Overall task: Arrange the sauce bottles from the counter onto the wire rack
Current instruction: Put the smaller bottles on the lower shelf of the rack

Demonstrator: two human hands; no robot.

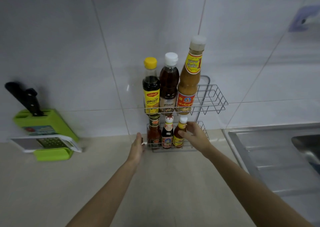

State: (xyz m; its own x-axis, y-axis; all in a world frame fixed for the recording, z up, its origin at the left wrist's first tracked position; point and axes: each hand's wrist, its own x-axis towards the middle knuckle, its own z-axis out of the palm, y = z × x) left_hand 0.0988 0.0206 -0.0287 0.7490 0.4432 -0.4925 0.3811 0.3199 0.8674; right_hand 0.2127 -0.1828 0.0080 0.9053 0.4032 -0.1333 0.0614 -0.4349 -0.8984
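A two-tier wire rack (213, 97) stands on the counter against the tiled wall. Its top tier holds three tall bottles: a yellow-capped dark sauce (151, 88), a white-capped brown sauce (168, 84) and a tall tan sauce (189, 77). The bottom tier holds a red sauce jar bottle (154, 131), a dark bottle with a white cap (167, 133) and a small orange sauce bottle (179, 134). My right hand (196, 135) grips the small orange bottle from its right side. My left hand (137, 147) is open, fingers at the rack's lower left corner.
A green knife block (45, 122) with a black-handled knife (24, 97) and a grater (50, 142) stands at the left on the beige counter (164, 183). A steel sink (277, 157) lies to the right. The right halves of both rack tiers hold nothing.
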